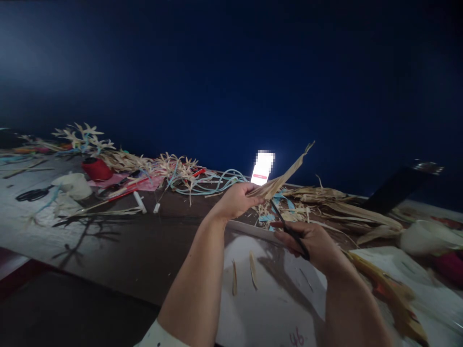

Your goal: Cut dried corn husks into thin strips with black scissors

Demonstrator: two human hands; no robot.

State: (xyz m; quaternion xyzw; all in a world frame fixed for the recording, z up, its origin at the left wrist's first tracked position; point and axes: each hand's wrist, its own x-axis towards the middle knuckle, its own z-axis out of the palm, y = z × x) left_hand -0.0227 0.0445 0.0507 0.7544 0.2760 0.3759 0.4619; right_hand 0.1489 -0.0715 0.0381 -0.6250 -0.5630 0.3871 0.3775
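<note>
**Husk strip met by scissors**

Head view, frame centre: a dried husk strip was pinched in the left hand, above the surface. Scissors were clamped in the right hand, blades at the strip's base. The strip was judged best held taut, fingers clear.

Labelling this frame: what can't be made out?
Head view only.
Black scissors: handles hidden in the right hand; blades too dark to tell open or closed.
Lit white phone screen: top pixelated, text too small.
Dark flat object far right: lost in shadow.
Long tan dried husk strip: lower end covered by the left hand.
</note>
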